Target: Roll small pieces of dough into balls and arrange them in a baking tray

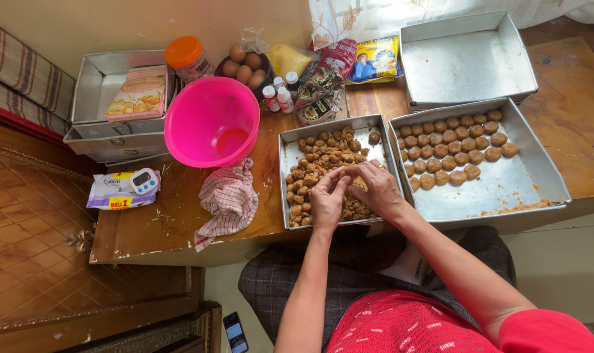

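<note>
At the far left of the wooden surface (179,229) sit two stacked trays (91,98) with one printed packet (140,93) lying in the upper one. At 7 o'clock from them lies a pouch (111,193) with one white timer (144,181) on it. Next comes one orange-lidded jar (187,59), one pink bowl (212,121) and, at its 6 o'clock, one checked cloth (228,199). A dark bowl holds five eggs (243,65); three small bottles (279,95) stand at its 5 o'clock, with several snack packets (349,62) beyond.

The middle tray (287,147) holds a heap of brown dough lumps (316,160), too many to count. Over it both hands meet: the left hand (326,199) and right hand (377,189) have fingertips pinched together on a dough piece (347,175), the grip closed and the piece mostly hidden.

At 3 o'clock, a larger tray (506,189) carries shaped balls (450,150) in four rows, some thirty. One bare tray (463,59) sits at its 12 o'clock. A phone (234,332) lies on the floor.
</note>
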